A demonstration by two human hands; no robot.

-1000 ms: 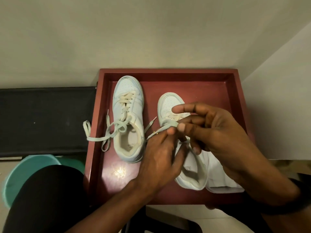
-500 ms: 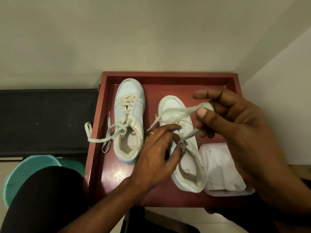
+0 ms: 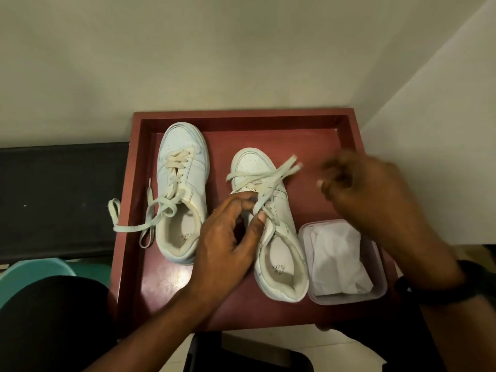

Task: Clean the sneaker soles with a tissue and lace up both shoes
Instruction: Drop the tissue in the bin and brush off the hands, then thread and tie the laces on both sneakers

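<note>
Two white sneakers stand side by side, toes away from me, in a red tray (image 3: 241,120). The left sneaker (image 3: 185,167) is laced, and its loose bow (image 3: 128,228) trails over the tray's left rim. On the right sneaker (image 3: 284,269), my left hand (image 3: 228,237) pinches the lace (image 3: 271,179) between thumb and fingers over the tongue. The two lace ends stick out free to the upper right. My right hand (image 3: 365,191) hovers blurred to the right of those ends, with fingers loosely curled and nothing in them.
A clear plastic box (image 3: 349,300) with a white tissue (image 3: 335,253) sits in the tray's near right corner. A black bench (image 3: 61,194) is left of the tray, with a teal bucket (image 3: 35,269) below it. Walls close in behind and on the right.
My right hand let go of the lace it was pulling up and moved away to the right. The lace ends now lie free across the right sneaker's toe. My left hand stays at the tongue.
</note>
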